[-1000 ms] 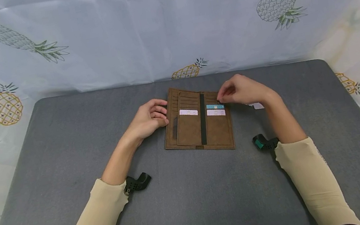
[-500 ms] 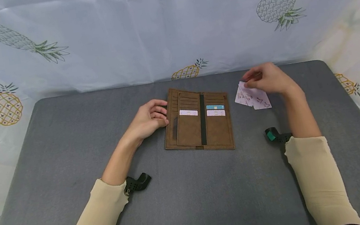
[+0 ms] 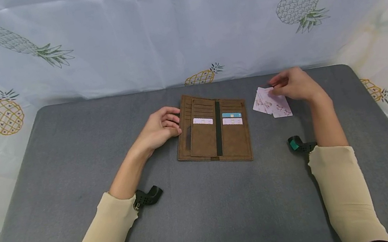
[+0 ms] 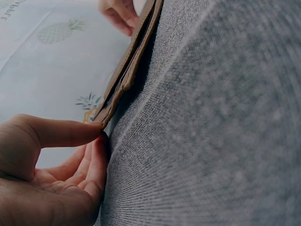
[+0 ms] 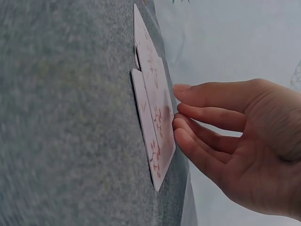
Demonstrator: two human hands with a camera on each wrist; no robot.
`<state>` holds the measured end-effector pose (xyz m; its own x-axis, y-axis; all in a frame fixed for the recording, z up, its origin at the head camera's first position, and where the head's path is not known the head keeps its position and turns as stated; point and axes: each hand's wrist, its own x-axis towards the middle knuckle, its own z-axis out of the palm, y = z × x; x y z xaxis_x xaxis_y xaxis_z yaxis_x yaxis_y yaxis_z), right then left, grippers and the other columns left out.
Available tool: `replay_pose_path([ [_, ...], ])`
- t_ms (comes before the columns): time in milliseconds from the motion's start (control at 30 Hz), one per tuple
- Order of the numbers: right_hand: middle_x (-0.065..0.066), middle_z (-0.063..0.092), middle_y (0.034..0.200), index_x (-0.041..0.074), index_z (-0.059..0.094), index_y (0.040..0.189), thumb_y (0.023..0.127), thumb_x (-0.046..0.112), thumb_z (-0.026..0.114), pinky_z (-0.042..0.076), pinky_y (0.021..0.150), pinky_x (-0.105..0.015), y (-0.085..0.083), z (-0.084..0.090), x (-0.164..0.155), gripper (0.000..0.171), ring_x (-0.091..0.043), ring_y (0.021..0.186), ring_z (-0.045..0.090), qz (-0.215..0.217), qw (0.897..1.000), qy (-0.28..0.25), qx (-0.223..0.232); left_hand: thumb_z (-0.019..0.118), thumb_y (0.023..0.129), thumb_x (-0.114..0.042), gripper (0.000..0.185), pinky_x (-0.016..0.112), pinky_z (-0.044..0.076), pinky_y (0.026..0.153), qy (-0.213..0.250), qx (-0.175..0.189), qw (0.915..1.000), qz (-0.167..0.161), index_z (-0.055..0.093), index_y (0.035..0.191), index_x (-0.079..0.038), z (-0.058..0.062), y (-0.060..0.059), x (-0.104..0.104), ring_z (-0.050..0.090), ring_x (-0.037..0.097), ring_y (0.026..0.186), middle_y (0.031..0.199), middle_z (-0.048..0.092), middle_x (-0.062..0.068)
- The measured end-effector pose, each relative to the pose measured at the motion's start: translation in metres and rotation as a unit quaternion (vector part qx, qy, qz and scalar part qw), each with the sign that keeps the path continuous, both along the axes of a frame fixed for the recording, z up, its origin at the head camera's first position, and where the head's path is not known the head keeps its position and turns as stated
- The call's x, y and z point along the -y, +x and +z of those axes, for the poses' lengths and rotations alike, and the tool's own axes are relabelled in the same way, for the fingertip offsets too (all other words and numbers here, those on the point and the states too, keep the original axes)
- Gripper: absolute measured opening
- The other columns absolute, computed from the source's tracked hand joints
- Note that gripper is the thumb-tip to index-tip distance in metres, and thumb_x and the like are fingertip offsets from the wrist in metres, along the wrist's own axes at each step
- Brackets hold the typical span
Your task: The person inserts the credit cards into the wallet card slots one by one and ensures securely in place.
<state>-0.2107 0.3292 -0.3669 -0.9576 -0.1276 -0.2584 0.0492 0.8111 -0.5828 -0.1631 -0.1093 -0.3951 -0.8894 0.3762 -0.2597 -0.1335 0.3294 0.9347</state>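
Observation:
A brown wallet (image 3: pixel 216 134) lies spread flat in the middle of the grey table (image 3: pixel 68 160). Its slots hold a white card (image 3: pixel 203 121) on the left, and a blue card (image 3: pixel 231 115) above another white card (image 3: pixel 232 121) on the right. My left hand (image 3: pixel 164 127) rests at the wallet's left edge; in the left wrist view its thumb (image 4: pixel 66 134) touches the wallet's edge (image 4: pixel 127 77) while the fingers hang loosely curled. To the right lies a small fan of pink floral cards (image 3: pixel 273 105). My right hand (image 3: pixel 290 84) touches the cards (image 5: pixel 153 117) with straight fingertips (image 5: pixel 181 123).
A white cloth with pineapple prints (image 3: pixel 177 24) hangs behind and at both sides of the table. Black wrist straps (image 3: pixel 147 197) (image 3: pixel 297 145) sit on both forearms. Bare grey table lies in front of the wallet and to its left.
My right hand left the wallet's right-hand slots and moved right onto the floral cards, uncovering them. The left hand and the wallet stayed still.

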Motion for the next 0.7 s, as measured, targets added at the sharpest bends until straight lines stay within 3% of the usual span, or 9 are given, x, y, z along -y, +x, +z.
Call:
replay_pose_path([
  [100, -0.032, 0.069, 0.135, -0.007, 0.068, 0.138, 0.099, 0.025, 0.08, 0.055, 0.083, -0.027, 0.0013, 0.0008, -0.0001, 0.051, -0.014, 0.098, 0.069, -0.007, 1.0, 0.02, 0.008, 0.067, 0.097, 0.009, 0.059, 0.023, 0.055, 0.085, 0.0, 0.001, 1.0, 0.0, 0.052, 0.153, -0.004, 0.0003, 0.0001, 0.0001, 0.063, 0.023, 0.102, 0.125, 0.061, 0.015],
  [200, -0.032, 0.066, 0.141, -0.005, 0.066, 0.142, 0.096, 0.031, 0.084, 0.055, 0.096, -0.048, 0.0032, 0.0021, 0.0009, 0.061, -0.036, 0.118, 0.065, -0.011, 0.999, 0.043, 0.02, 0.067, 0.097, 0.009, 0.059, 0.024, 0.055, 0.085, 0.001, 0.001, 1.0, -0.001, 0.052, 0.152, -0.004, 0.0007, -0.0001, 0.0001, 0.063, 0.023, 0.102, 0.125, 0.061, 0.015],
  [333, -0.034, 0.064, 0.142, -0.005, 0.065, 0.142, 0.094, 0.032, 0.086, 0.051, 0.103, -0.062, 0.0048, 0.0031, 0.0025, 0.064, -0.045, 0.125, 0.061, -0.008, 0.998, 0.064, 0.024, 0.065, 0.097, 0.01, 0.059, 0.025, 0.055, 0.085, 0.003, 0.003, 1.0, -0.007, 0.052, 0.152, -0.003, 0.001, -0.0009, 0.0007, 0.064, 0.024, 0.102, 0.125, 0.061, 0.015],
  [533, -0.033, 0.067, 0.134, -0.006, 0.067, 0.135, 0.093, 0.029, 0.086, 0.053, 0.098, -0.057, 0.005, 0.0026, 0.0022, 0.058, -0.044, 0.119, 0.064, 0.001, 0.998, 0.068, 0.009, 0.065, 0.096, 0.01, 0.059, 0.027, 0.056, 0.086, 0.005, 0.008, 0.9999, -0.012, 0.051, 0.152, -0.004, 0.0009, -0.0017, 0.0012, 0.065, 0.025, 0.102, 0.124, 0.061, 0.015],
  [700, -0.021, 0.066, 0.114, -0.007, 0.061, 0.127, 0.092, 0.028, 0.089, 0.051, 0.08, -0.034, 0.0048, 0.003, 0.0, 0.057, -0.029, 0.098, 0.062, 0.008, 0.999, 0.044, -0.005, 0.064, 0.096, 0.01, 0.06, 0.027, 0.056, 0.086, 0.004, 0.01, 0.9999, -0.011, 0.051, 0.152, -0.004, -0.0002, -0.0017, 0.0021, 0.066, 0.024, 0.101, 0.123, 0.061, 0.015],
])
